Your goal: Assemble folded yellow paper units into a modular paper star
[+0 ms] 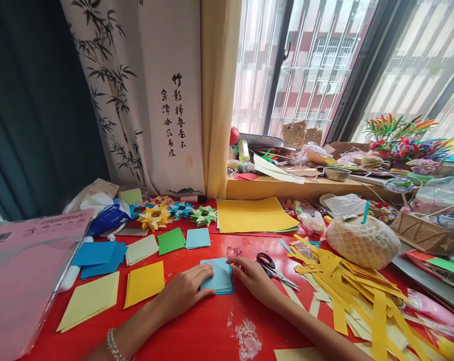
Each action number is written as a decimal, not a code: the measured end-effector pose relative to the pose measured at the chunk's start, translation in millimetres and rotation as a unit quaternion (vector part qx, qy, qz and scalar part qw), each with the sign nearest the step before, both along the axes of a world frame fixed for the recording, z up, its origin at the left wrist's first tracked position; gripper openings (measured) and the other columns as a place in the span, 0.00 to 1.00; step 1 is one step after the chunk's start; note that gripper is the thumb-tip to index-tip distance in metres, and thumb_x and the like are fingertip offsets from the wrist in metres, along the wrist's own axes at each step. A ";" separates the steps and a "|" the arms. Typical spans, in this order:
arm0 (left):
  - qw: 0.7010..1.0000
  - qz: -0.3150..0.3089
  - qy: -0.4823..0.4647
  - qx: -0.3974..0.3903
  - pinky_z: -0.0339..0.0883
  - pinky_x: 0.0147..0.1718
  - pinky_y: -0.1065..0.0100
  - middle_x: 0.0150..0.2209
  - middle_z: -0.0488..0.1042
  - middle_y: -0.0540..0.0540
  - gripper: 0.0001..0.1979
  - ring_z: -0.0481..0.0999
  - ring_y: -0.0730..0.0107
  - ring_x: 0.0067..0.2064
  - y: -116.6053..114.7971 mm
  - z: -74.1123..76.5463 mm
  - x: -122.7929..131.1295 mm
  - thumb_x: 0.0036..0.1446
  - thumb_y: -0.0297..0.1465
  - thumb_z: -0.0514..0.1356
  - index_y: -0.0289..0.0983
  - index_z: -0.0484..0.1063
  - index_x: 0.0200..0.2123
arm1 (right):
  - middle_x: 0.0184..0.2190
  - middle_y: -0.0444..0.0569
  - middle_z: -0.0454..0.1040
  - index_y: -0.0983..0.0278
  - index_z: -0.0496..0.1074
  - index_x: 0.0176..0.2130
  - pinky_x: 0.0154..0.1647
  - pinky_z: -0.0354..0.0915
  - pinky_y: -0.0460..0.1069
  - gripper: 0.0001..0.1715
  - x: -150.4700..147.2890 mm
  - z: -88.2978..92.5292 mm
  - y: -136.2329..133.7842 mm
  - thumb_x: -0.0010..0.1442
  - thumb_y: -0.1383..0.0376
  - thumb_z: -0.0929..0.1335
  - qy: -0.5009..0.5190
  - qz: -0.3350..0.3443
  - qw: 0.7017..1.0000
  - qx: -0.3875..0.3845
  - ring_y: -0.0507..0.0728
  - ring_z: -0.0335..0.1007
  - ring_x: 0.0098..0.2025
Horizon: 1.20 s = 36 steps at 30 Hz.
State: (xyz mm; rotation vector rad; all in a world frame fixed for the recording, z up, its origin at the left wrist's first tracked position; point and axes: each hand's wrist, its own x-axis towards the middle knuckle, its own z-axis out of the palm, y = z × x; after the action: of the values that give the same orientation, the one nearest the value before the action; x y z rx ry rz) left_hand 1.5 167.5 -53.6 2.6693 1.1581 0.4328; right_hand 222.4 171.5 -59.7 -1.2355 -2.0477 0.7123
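A small stack of light blue paper squares (219, 275) lies on the red table, with a darker blue sheet showing along its right and lower edges. My left hand (192, 287) holds the stack's left side, its fingers on the top and its thumb by the lower edge. At the upper right corner, my right hand (251, 279) grips the paper with its fingertips; its thumb is mostly hidden. Black-handled scissors (277, 272) lie just right of that hand, blades apart.
Left of my hands lie yellow squares (144, 284), pale yellow squares (89, 301), blue squares (99, 254) and a green square (171, 241). Folded paper stars (155, 217) and large yellow sheets (255, 214) are behind. Yellow paper strips (337, 281) and a wrapped coconut (362, 241) occupy the right.
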 end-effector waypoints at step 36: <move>0.947 0.112 -0.275 -0.123 0.62 0.37 0.74 0.33 0.67 0.51 0.11 0.68 0.76 0.37 -29.1 18.3 18.8 0.59 0.37 0.49 0.38 0.64 0.30 | 0.42 0.51 0.67 0.62 0.62 0.47 0.32 0.67 0.48 0.22 -29.6 10.4 -41.4 0.54 0.54 0.65 0.456 0.081 0.825 -0.322 0.55 0.68 0.39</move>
State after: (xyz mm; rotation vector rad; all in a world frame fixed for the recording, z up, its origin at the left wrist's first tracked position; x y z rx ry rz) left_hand 20.3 138.5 -35.3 2.0164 1.2312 0.9299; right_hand 192.8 130.1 -49.3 -0.7518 -1.1114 1.7708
